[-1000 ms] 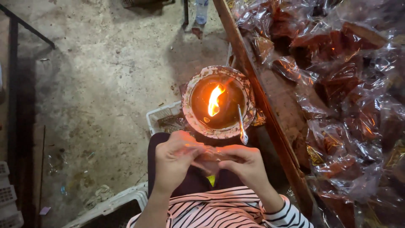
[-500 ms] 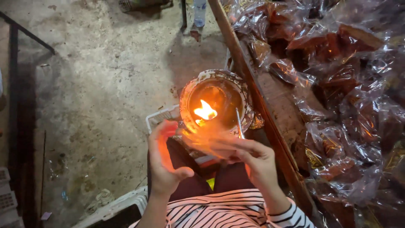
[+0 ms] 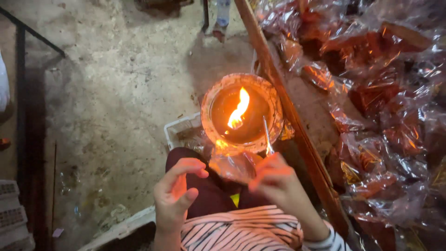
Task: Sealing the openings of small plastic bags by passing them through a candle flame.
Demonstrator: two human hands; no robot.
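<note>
A round clay oil lamp [image 3: 242,113] burns in front of my knees with a tall orange flame [image 3: 238,108]. My right hand [image 3: 277,185] pinches the edge of a small clear plastic packet [image 3: 232,166] and holds it close to the lamp's near rim. A thin metal stick [image 3: 267,136] leans on the lamp's right rim just above that hand. My left hand [image 3: 175,194] hovers to the left of the packet with curled fingers apart and nothing in it.
A heap of sealed clear packets with dark red contents [image 3: 376,93] fills the right side behind a slanting wooden bar [image 3: 288,107]. A white plastic crate [image 3: 179,130] sits left of the lamp. Bare concrete floor [image 3: 111,93] lies to the left, a dark metal frame [image 3: 21,83] at the far left.
My hands were together over my lap a second ago. They have parted: the left let go and drew back left, the right carries the packet toward the flame.
</note>
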